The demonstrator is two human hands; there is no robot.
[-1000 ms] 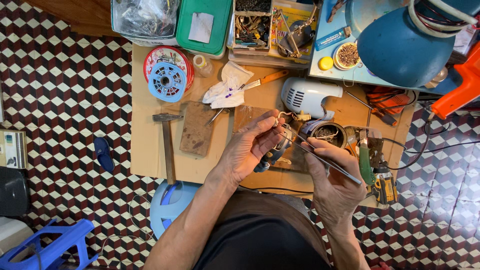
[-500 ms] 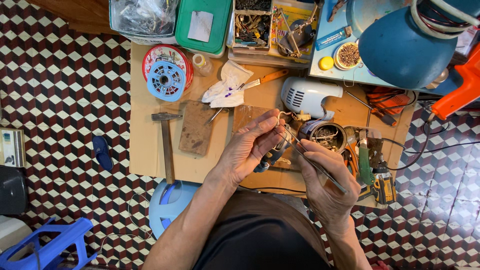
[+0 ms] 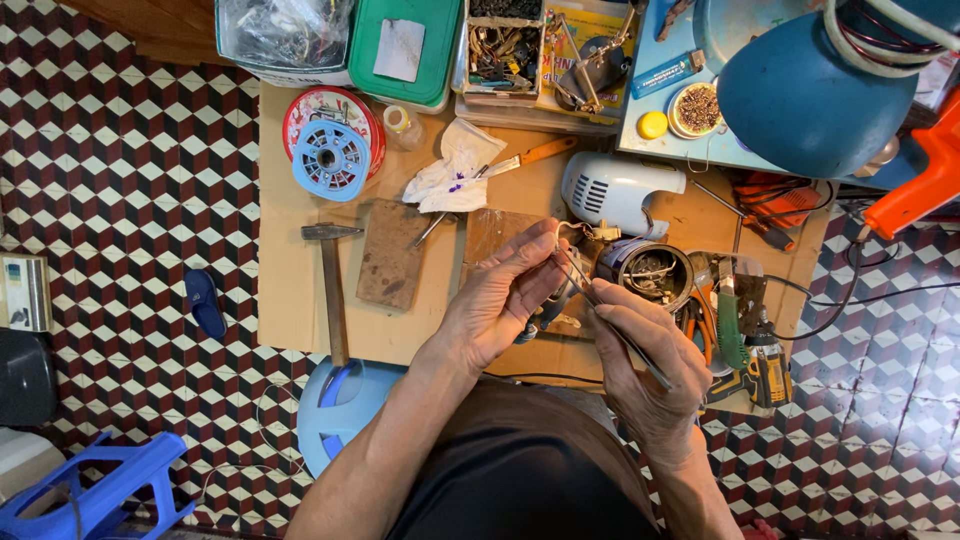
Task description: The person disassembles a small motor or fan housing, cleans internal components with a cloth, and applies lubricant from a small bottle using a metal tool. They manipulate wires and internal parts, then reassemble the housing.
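Two bare hands meet over the middle of a low wooden bench (image 3: 300,290) that stands on a checkered tile floor (image 3: 120,180). The left hand (image 3: 495,300) has its fingers curled and pressed together around a small part (image 3: 548,305), dark and mostly hidden by the fingers, held just above the bench near its front edge. The right hand (image 3: 645,365) pinches a thin metal rod (image 3: 610,320), whose tip reaches up to the left fingertips and the small part; what kind of tool it is cannot be told.

Just beyond the hands lies a round metal motor housing (image 3: 650,272) with wires inside, and behind it a white motor casing (image 3: 615,190). To the left on the bench are a hammer (image 3: 333,290), a flat wooden block (image 3: 392,255) and a crumpled white cloth (image 3: 455,170), with a knife (image 3: 520,162) with an orange handle beside the cloth. A blue plastic fan guard (image 3: 330,160) rests on a round red tin (image 3: 335,110). A green-handled tool (image 3: 730,320) lies at the right. A large blue lamp shade (image 3: 800,90) hangs over the far right corner.
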